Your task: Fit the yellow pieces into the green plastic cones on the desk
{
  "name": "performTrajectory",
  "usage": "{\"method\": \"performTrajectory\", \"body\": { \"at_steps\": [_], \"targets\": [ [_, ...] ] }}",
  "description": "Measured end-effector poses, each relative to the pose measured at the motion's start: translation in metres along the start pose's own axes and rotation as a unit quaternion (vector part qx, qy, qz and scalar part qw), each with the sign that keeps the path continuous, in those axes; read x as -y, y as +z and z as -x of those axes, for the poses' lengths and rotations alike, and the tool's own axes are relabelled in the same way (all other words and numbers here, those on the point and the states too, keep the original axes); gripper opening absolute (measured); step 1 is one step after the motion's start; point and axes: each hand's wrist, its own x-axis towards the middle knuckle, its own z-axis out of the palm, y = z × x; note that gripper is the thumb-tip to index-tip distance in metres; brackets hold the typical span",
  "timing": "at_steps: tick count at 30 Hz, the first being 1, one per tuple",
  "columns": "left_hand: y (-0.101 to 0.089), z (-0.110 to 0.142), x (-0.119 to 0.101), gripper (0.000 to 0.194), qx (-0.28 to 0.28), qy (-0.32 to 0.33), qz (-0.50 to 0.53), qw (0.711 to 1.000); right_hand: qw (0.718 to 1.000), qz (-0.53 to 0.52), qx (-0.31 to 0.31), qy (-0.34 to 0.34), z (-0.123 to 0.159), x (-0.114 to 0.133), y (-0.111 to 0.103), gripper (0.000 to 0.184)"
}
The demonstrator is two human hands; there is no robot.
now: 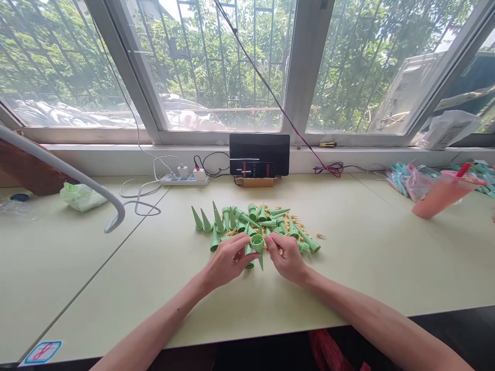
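Observation:
My left hand (231,257) pinches a green plastic cone-shaped spike (257,244) between thumb and fingers, with its round open end turned toward me and its tip pointing down. Just right of that rim is my right hand (288,256), its fingers curled closed; whatever they hold is too small or hidden to make out. Behind both hands spreads a pile of similar green spikes (266,223), some lying, some upright. Several stand on their wide ends at the pile's left, among them one spike (197,220). Small tan pointed pieces (320,235) lie scattered among and beside them.
A phone (258,169) leans on a dark tablet (260,147) by the window. Left of these sits a power strip (185,179) with white cables. A grey curved tube (77,172) crosses the left side. At right stands a pink cup (444,195) near bagged items (406,179).

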Motion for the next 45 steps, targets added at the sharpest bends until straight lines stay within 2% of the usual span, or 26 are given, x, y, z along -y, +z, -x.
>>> {"method": "performTrajectory", "body": {
  "at_steps": [7, 17, 34, 45],
  "targets": [
    [0.000, 0.001, 0.002, 0.007, -0.004, 0.024, -0.012, 1.000, 1.000, 0.007, 0.004, 0.005, -0.001, 0.001, -0.001, 0.040],
    [0.000, 0.004, 0.007, 0.016, -0.009, 0.079, -0.062, 0.995, 0.999, 0.006, 0.021, 0.037, -0.002, 0.003, -0.002, 0.043],
    [-0.002, 0.007, 0.010, 0.020, 0.002, 0.119, -0.138, 0.983, 0.998, 0.001, 0.033, 0.061, -0.003, 0.003, -0.002, 0.047],
    [-0.003, 0.006, 0.010, 0.028, -0.031, 0.168, -0.169, 0.971, 0.997, -0.008, 0.038, 0.064, -0.002, 0.003, -0.001, 0.048]
  ]
}}
